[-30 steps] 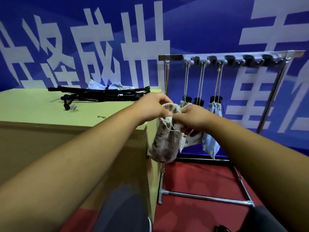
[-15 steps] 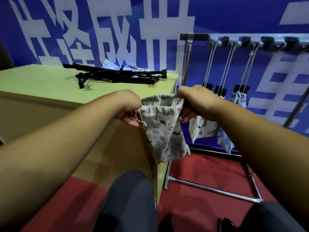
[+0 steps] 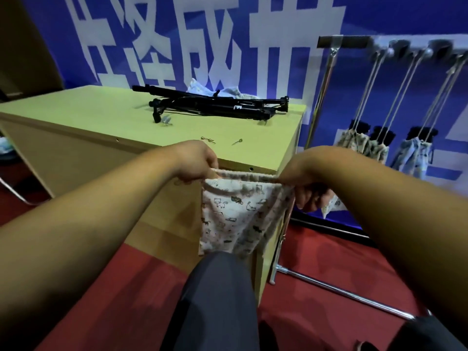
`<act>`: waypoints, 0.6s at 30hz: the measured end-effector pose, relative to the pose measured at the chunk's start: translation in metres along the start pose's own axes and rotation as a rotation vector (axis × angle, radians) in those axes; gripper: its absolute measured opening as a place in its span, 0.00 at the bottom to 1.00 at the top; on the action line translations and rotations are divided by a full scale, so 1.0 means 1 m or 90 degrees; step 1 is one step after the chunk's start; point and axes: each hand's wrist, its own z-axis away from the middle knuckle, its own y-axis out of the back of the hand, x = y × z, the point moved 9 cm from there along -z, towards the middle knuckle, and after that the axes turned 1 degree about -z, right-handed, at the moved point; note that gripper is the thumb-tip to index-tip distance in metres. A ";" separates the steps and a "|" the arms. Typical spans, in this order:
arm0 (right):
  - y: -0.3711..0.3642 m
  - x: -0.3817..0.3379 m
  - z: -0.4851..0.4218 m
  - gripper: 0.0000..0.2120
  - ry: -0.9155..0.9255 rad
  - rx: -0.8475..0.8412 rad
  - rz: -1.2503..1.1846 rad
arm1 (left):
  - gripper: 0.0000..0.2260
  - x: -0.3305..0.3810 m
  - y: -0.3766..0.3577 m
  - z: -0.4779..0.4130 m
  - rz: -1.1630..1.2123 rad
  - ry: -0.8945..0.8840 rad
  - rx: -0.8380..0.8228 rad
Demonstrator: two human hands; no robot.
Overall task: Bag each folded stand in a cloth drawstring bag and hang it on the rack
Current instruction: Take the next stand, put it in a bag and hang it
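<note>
While taut between left hand (image 3: 195, 162) and right hand (image 3: 304, 178), cat-print bag (image 3: 235, 216); 成 banner (image 3: 405, 19)

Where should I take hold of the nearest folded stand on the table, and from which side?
Grip the nearest folded stand around its bundled legs near mid-length, coming from above on the near side. It lies flat, lengthwise across the table, so a grip wraps it crosswise; a knob juts from its left end, and spare cloth bags crowd the far side.
</note>
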 end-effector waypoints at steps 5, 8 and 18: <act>0.020 -0.029 0.004 0.21 0.042 0.060 -0.026 | 0.18 -0.003 -0.002 0.000 0.059 -0.009 -0.006; 0.050 -0.049 0.010 0.19 0.129 0.238 -0.048 | 0.15 -0.009 -0.005 0.000 0.171 0.003 -0.004; 0.060 -0.117 -0.022 0.26 0.404 0.559 0.005 | 0.13 -0.018 -0.022 -0.009 0.209 0.033 0.016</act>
